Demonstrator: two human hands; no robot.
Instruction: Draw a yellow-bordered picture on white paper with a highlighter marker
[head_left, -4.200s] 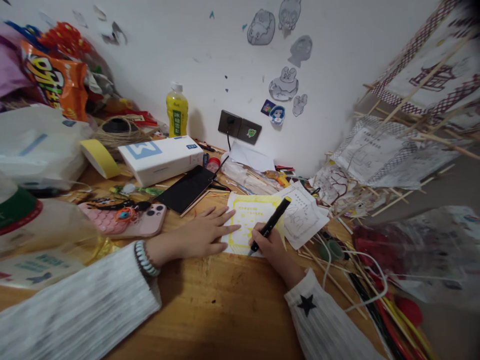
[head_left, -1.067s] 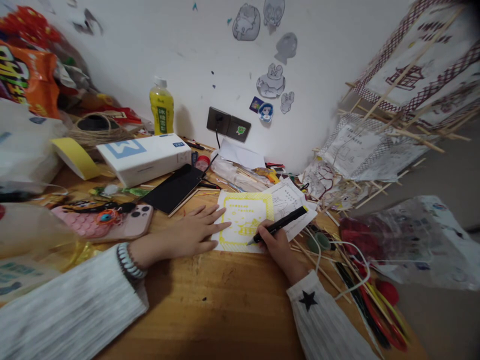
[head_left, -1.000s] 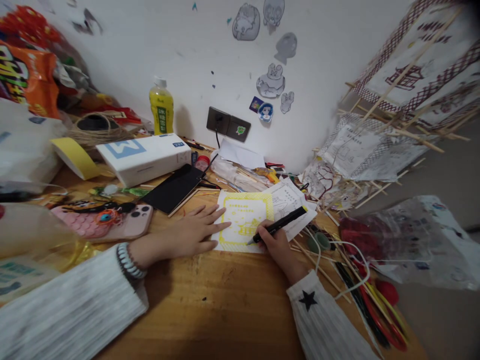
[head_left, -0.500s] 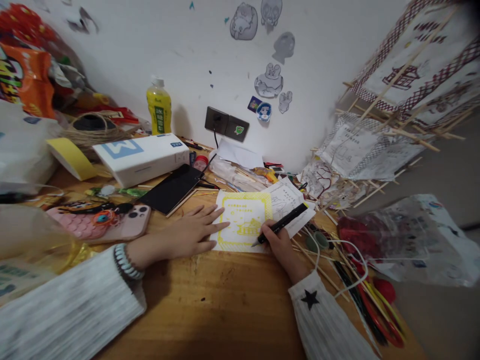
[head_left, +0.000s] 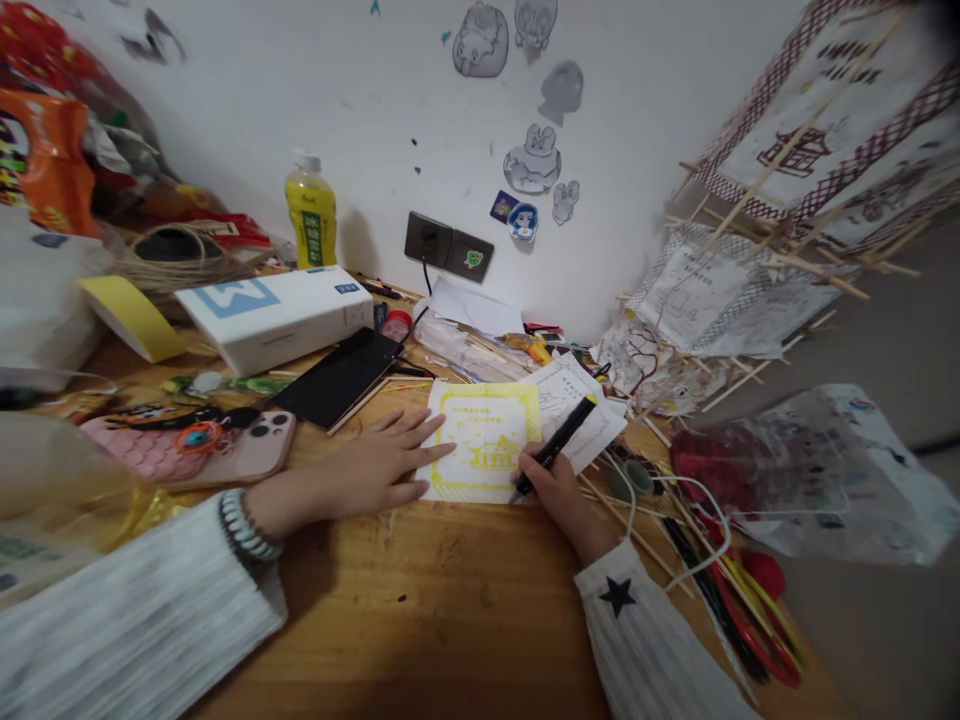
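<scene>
A white sheet of paper (head_left: 472, 488) with a yellow border, yellow writing and a yellow pavilion drawing lies flat on the wooden table. My left hand (head_left: 379, 462) rests with fingers spread, their tips on the sheet's left edge. In my right hand (head_left: 553, 482) is a black marker pen (head_left: 566, 432) with a yellow end, gripped near its lower part. Its tip points down at the sheet's lower right corner; whether it touches the paper I cannot tell. Partly beneath this sheet, another sheet with black line drawing (head_left: 592, 425) sticks out behind my right hand.
Left of the sheet lie a black phone (head_left: 337, 375), a pink phone (head_left: 262, 450), a white box (head_left: 285, 315) and yellow tape (head_left: 139, 318). A drink bottle (head_left: 311, 215) stands by the wall. On the right are a stick-framed paper lantern (head_left: 795, 150), a plastic bag (head_left: 817, 470) and scissors (head_left: 765, 640).
The marker stands more upright, and its tip has shifted slightly right and down towards the sheet's corner. My left hand stays on the paper. The whole view has shifted slightly.
</scene>
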